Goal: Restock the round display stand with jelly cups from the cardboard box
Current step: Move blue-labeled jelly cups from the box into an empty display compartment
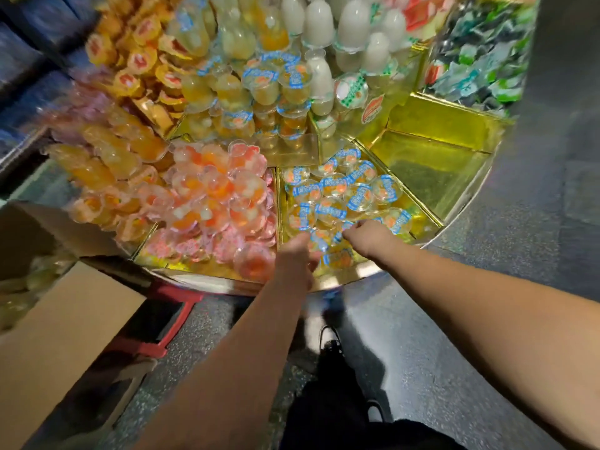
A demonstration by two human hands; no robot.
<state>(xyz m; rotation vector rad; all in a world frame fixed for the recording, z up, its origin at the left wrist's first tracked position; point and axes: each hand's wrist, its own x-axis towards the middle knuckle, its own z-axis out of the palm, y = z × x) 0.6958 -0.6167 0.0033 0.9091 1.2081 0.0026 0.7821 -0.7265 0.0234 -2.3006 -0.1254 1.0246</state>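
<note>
The round display stand [360, 273] has gold wedge compartments. Its near wedge holds several clear jelly cups with blue-and-white lids [331, 203]. Both my hands reach into that wedge. My left hand [297, 254] shows its back, with the fingers curled round a blue-lidded cup [319, 243] at the front of the pile. My right hand [368, 235] hovers over the cups at the wedge's right front with its fingers bent down; whether they hold a cup is hidden. The open cardboard box [65, 323] stands at the left, with yellowish cups [19, 287] inside.
An unfilled gold wedge [428, 170] lies right of the blue-lidded cups. Pink and orange cups [220, 203] fill the wedge to their left, and taller tiers of jellies rise behind. A red crate [168, 323] sits under the box. My shoes [331, 344] stand on the dark floor.
</note>
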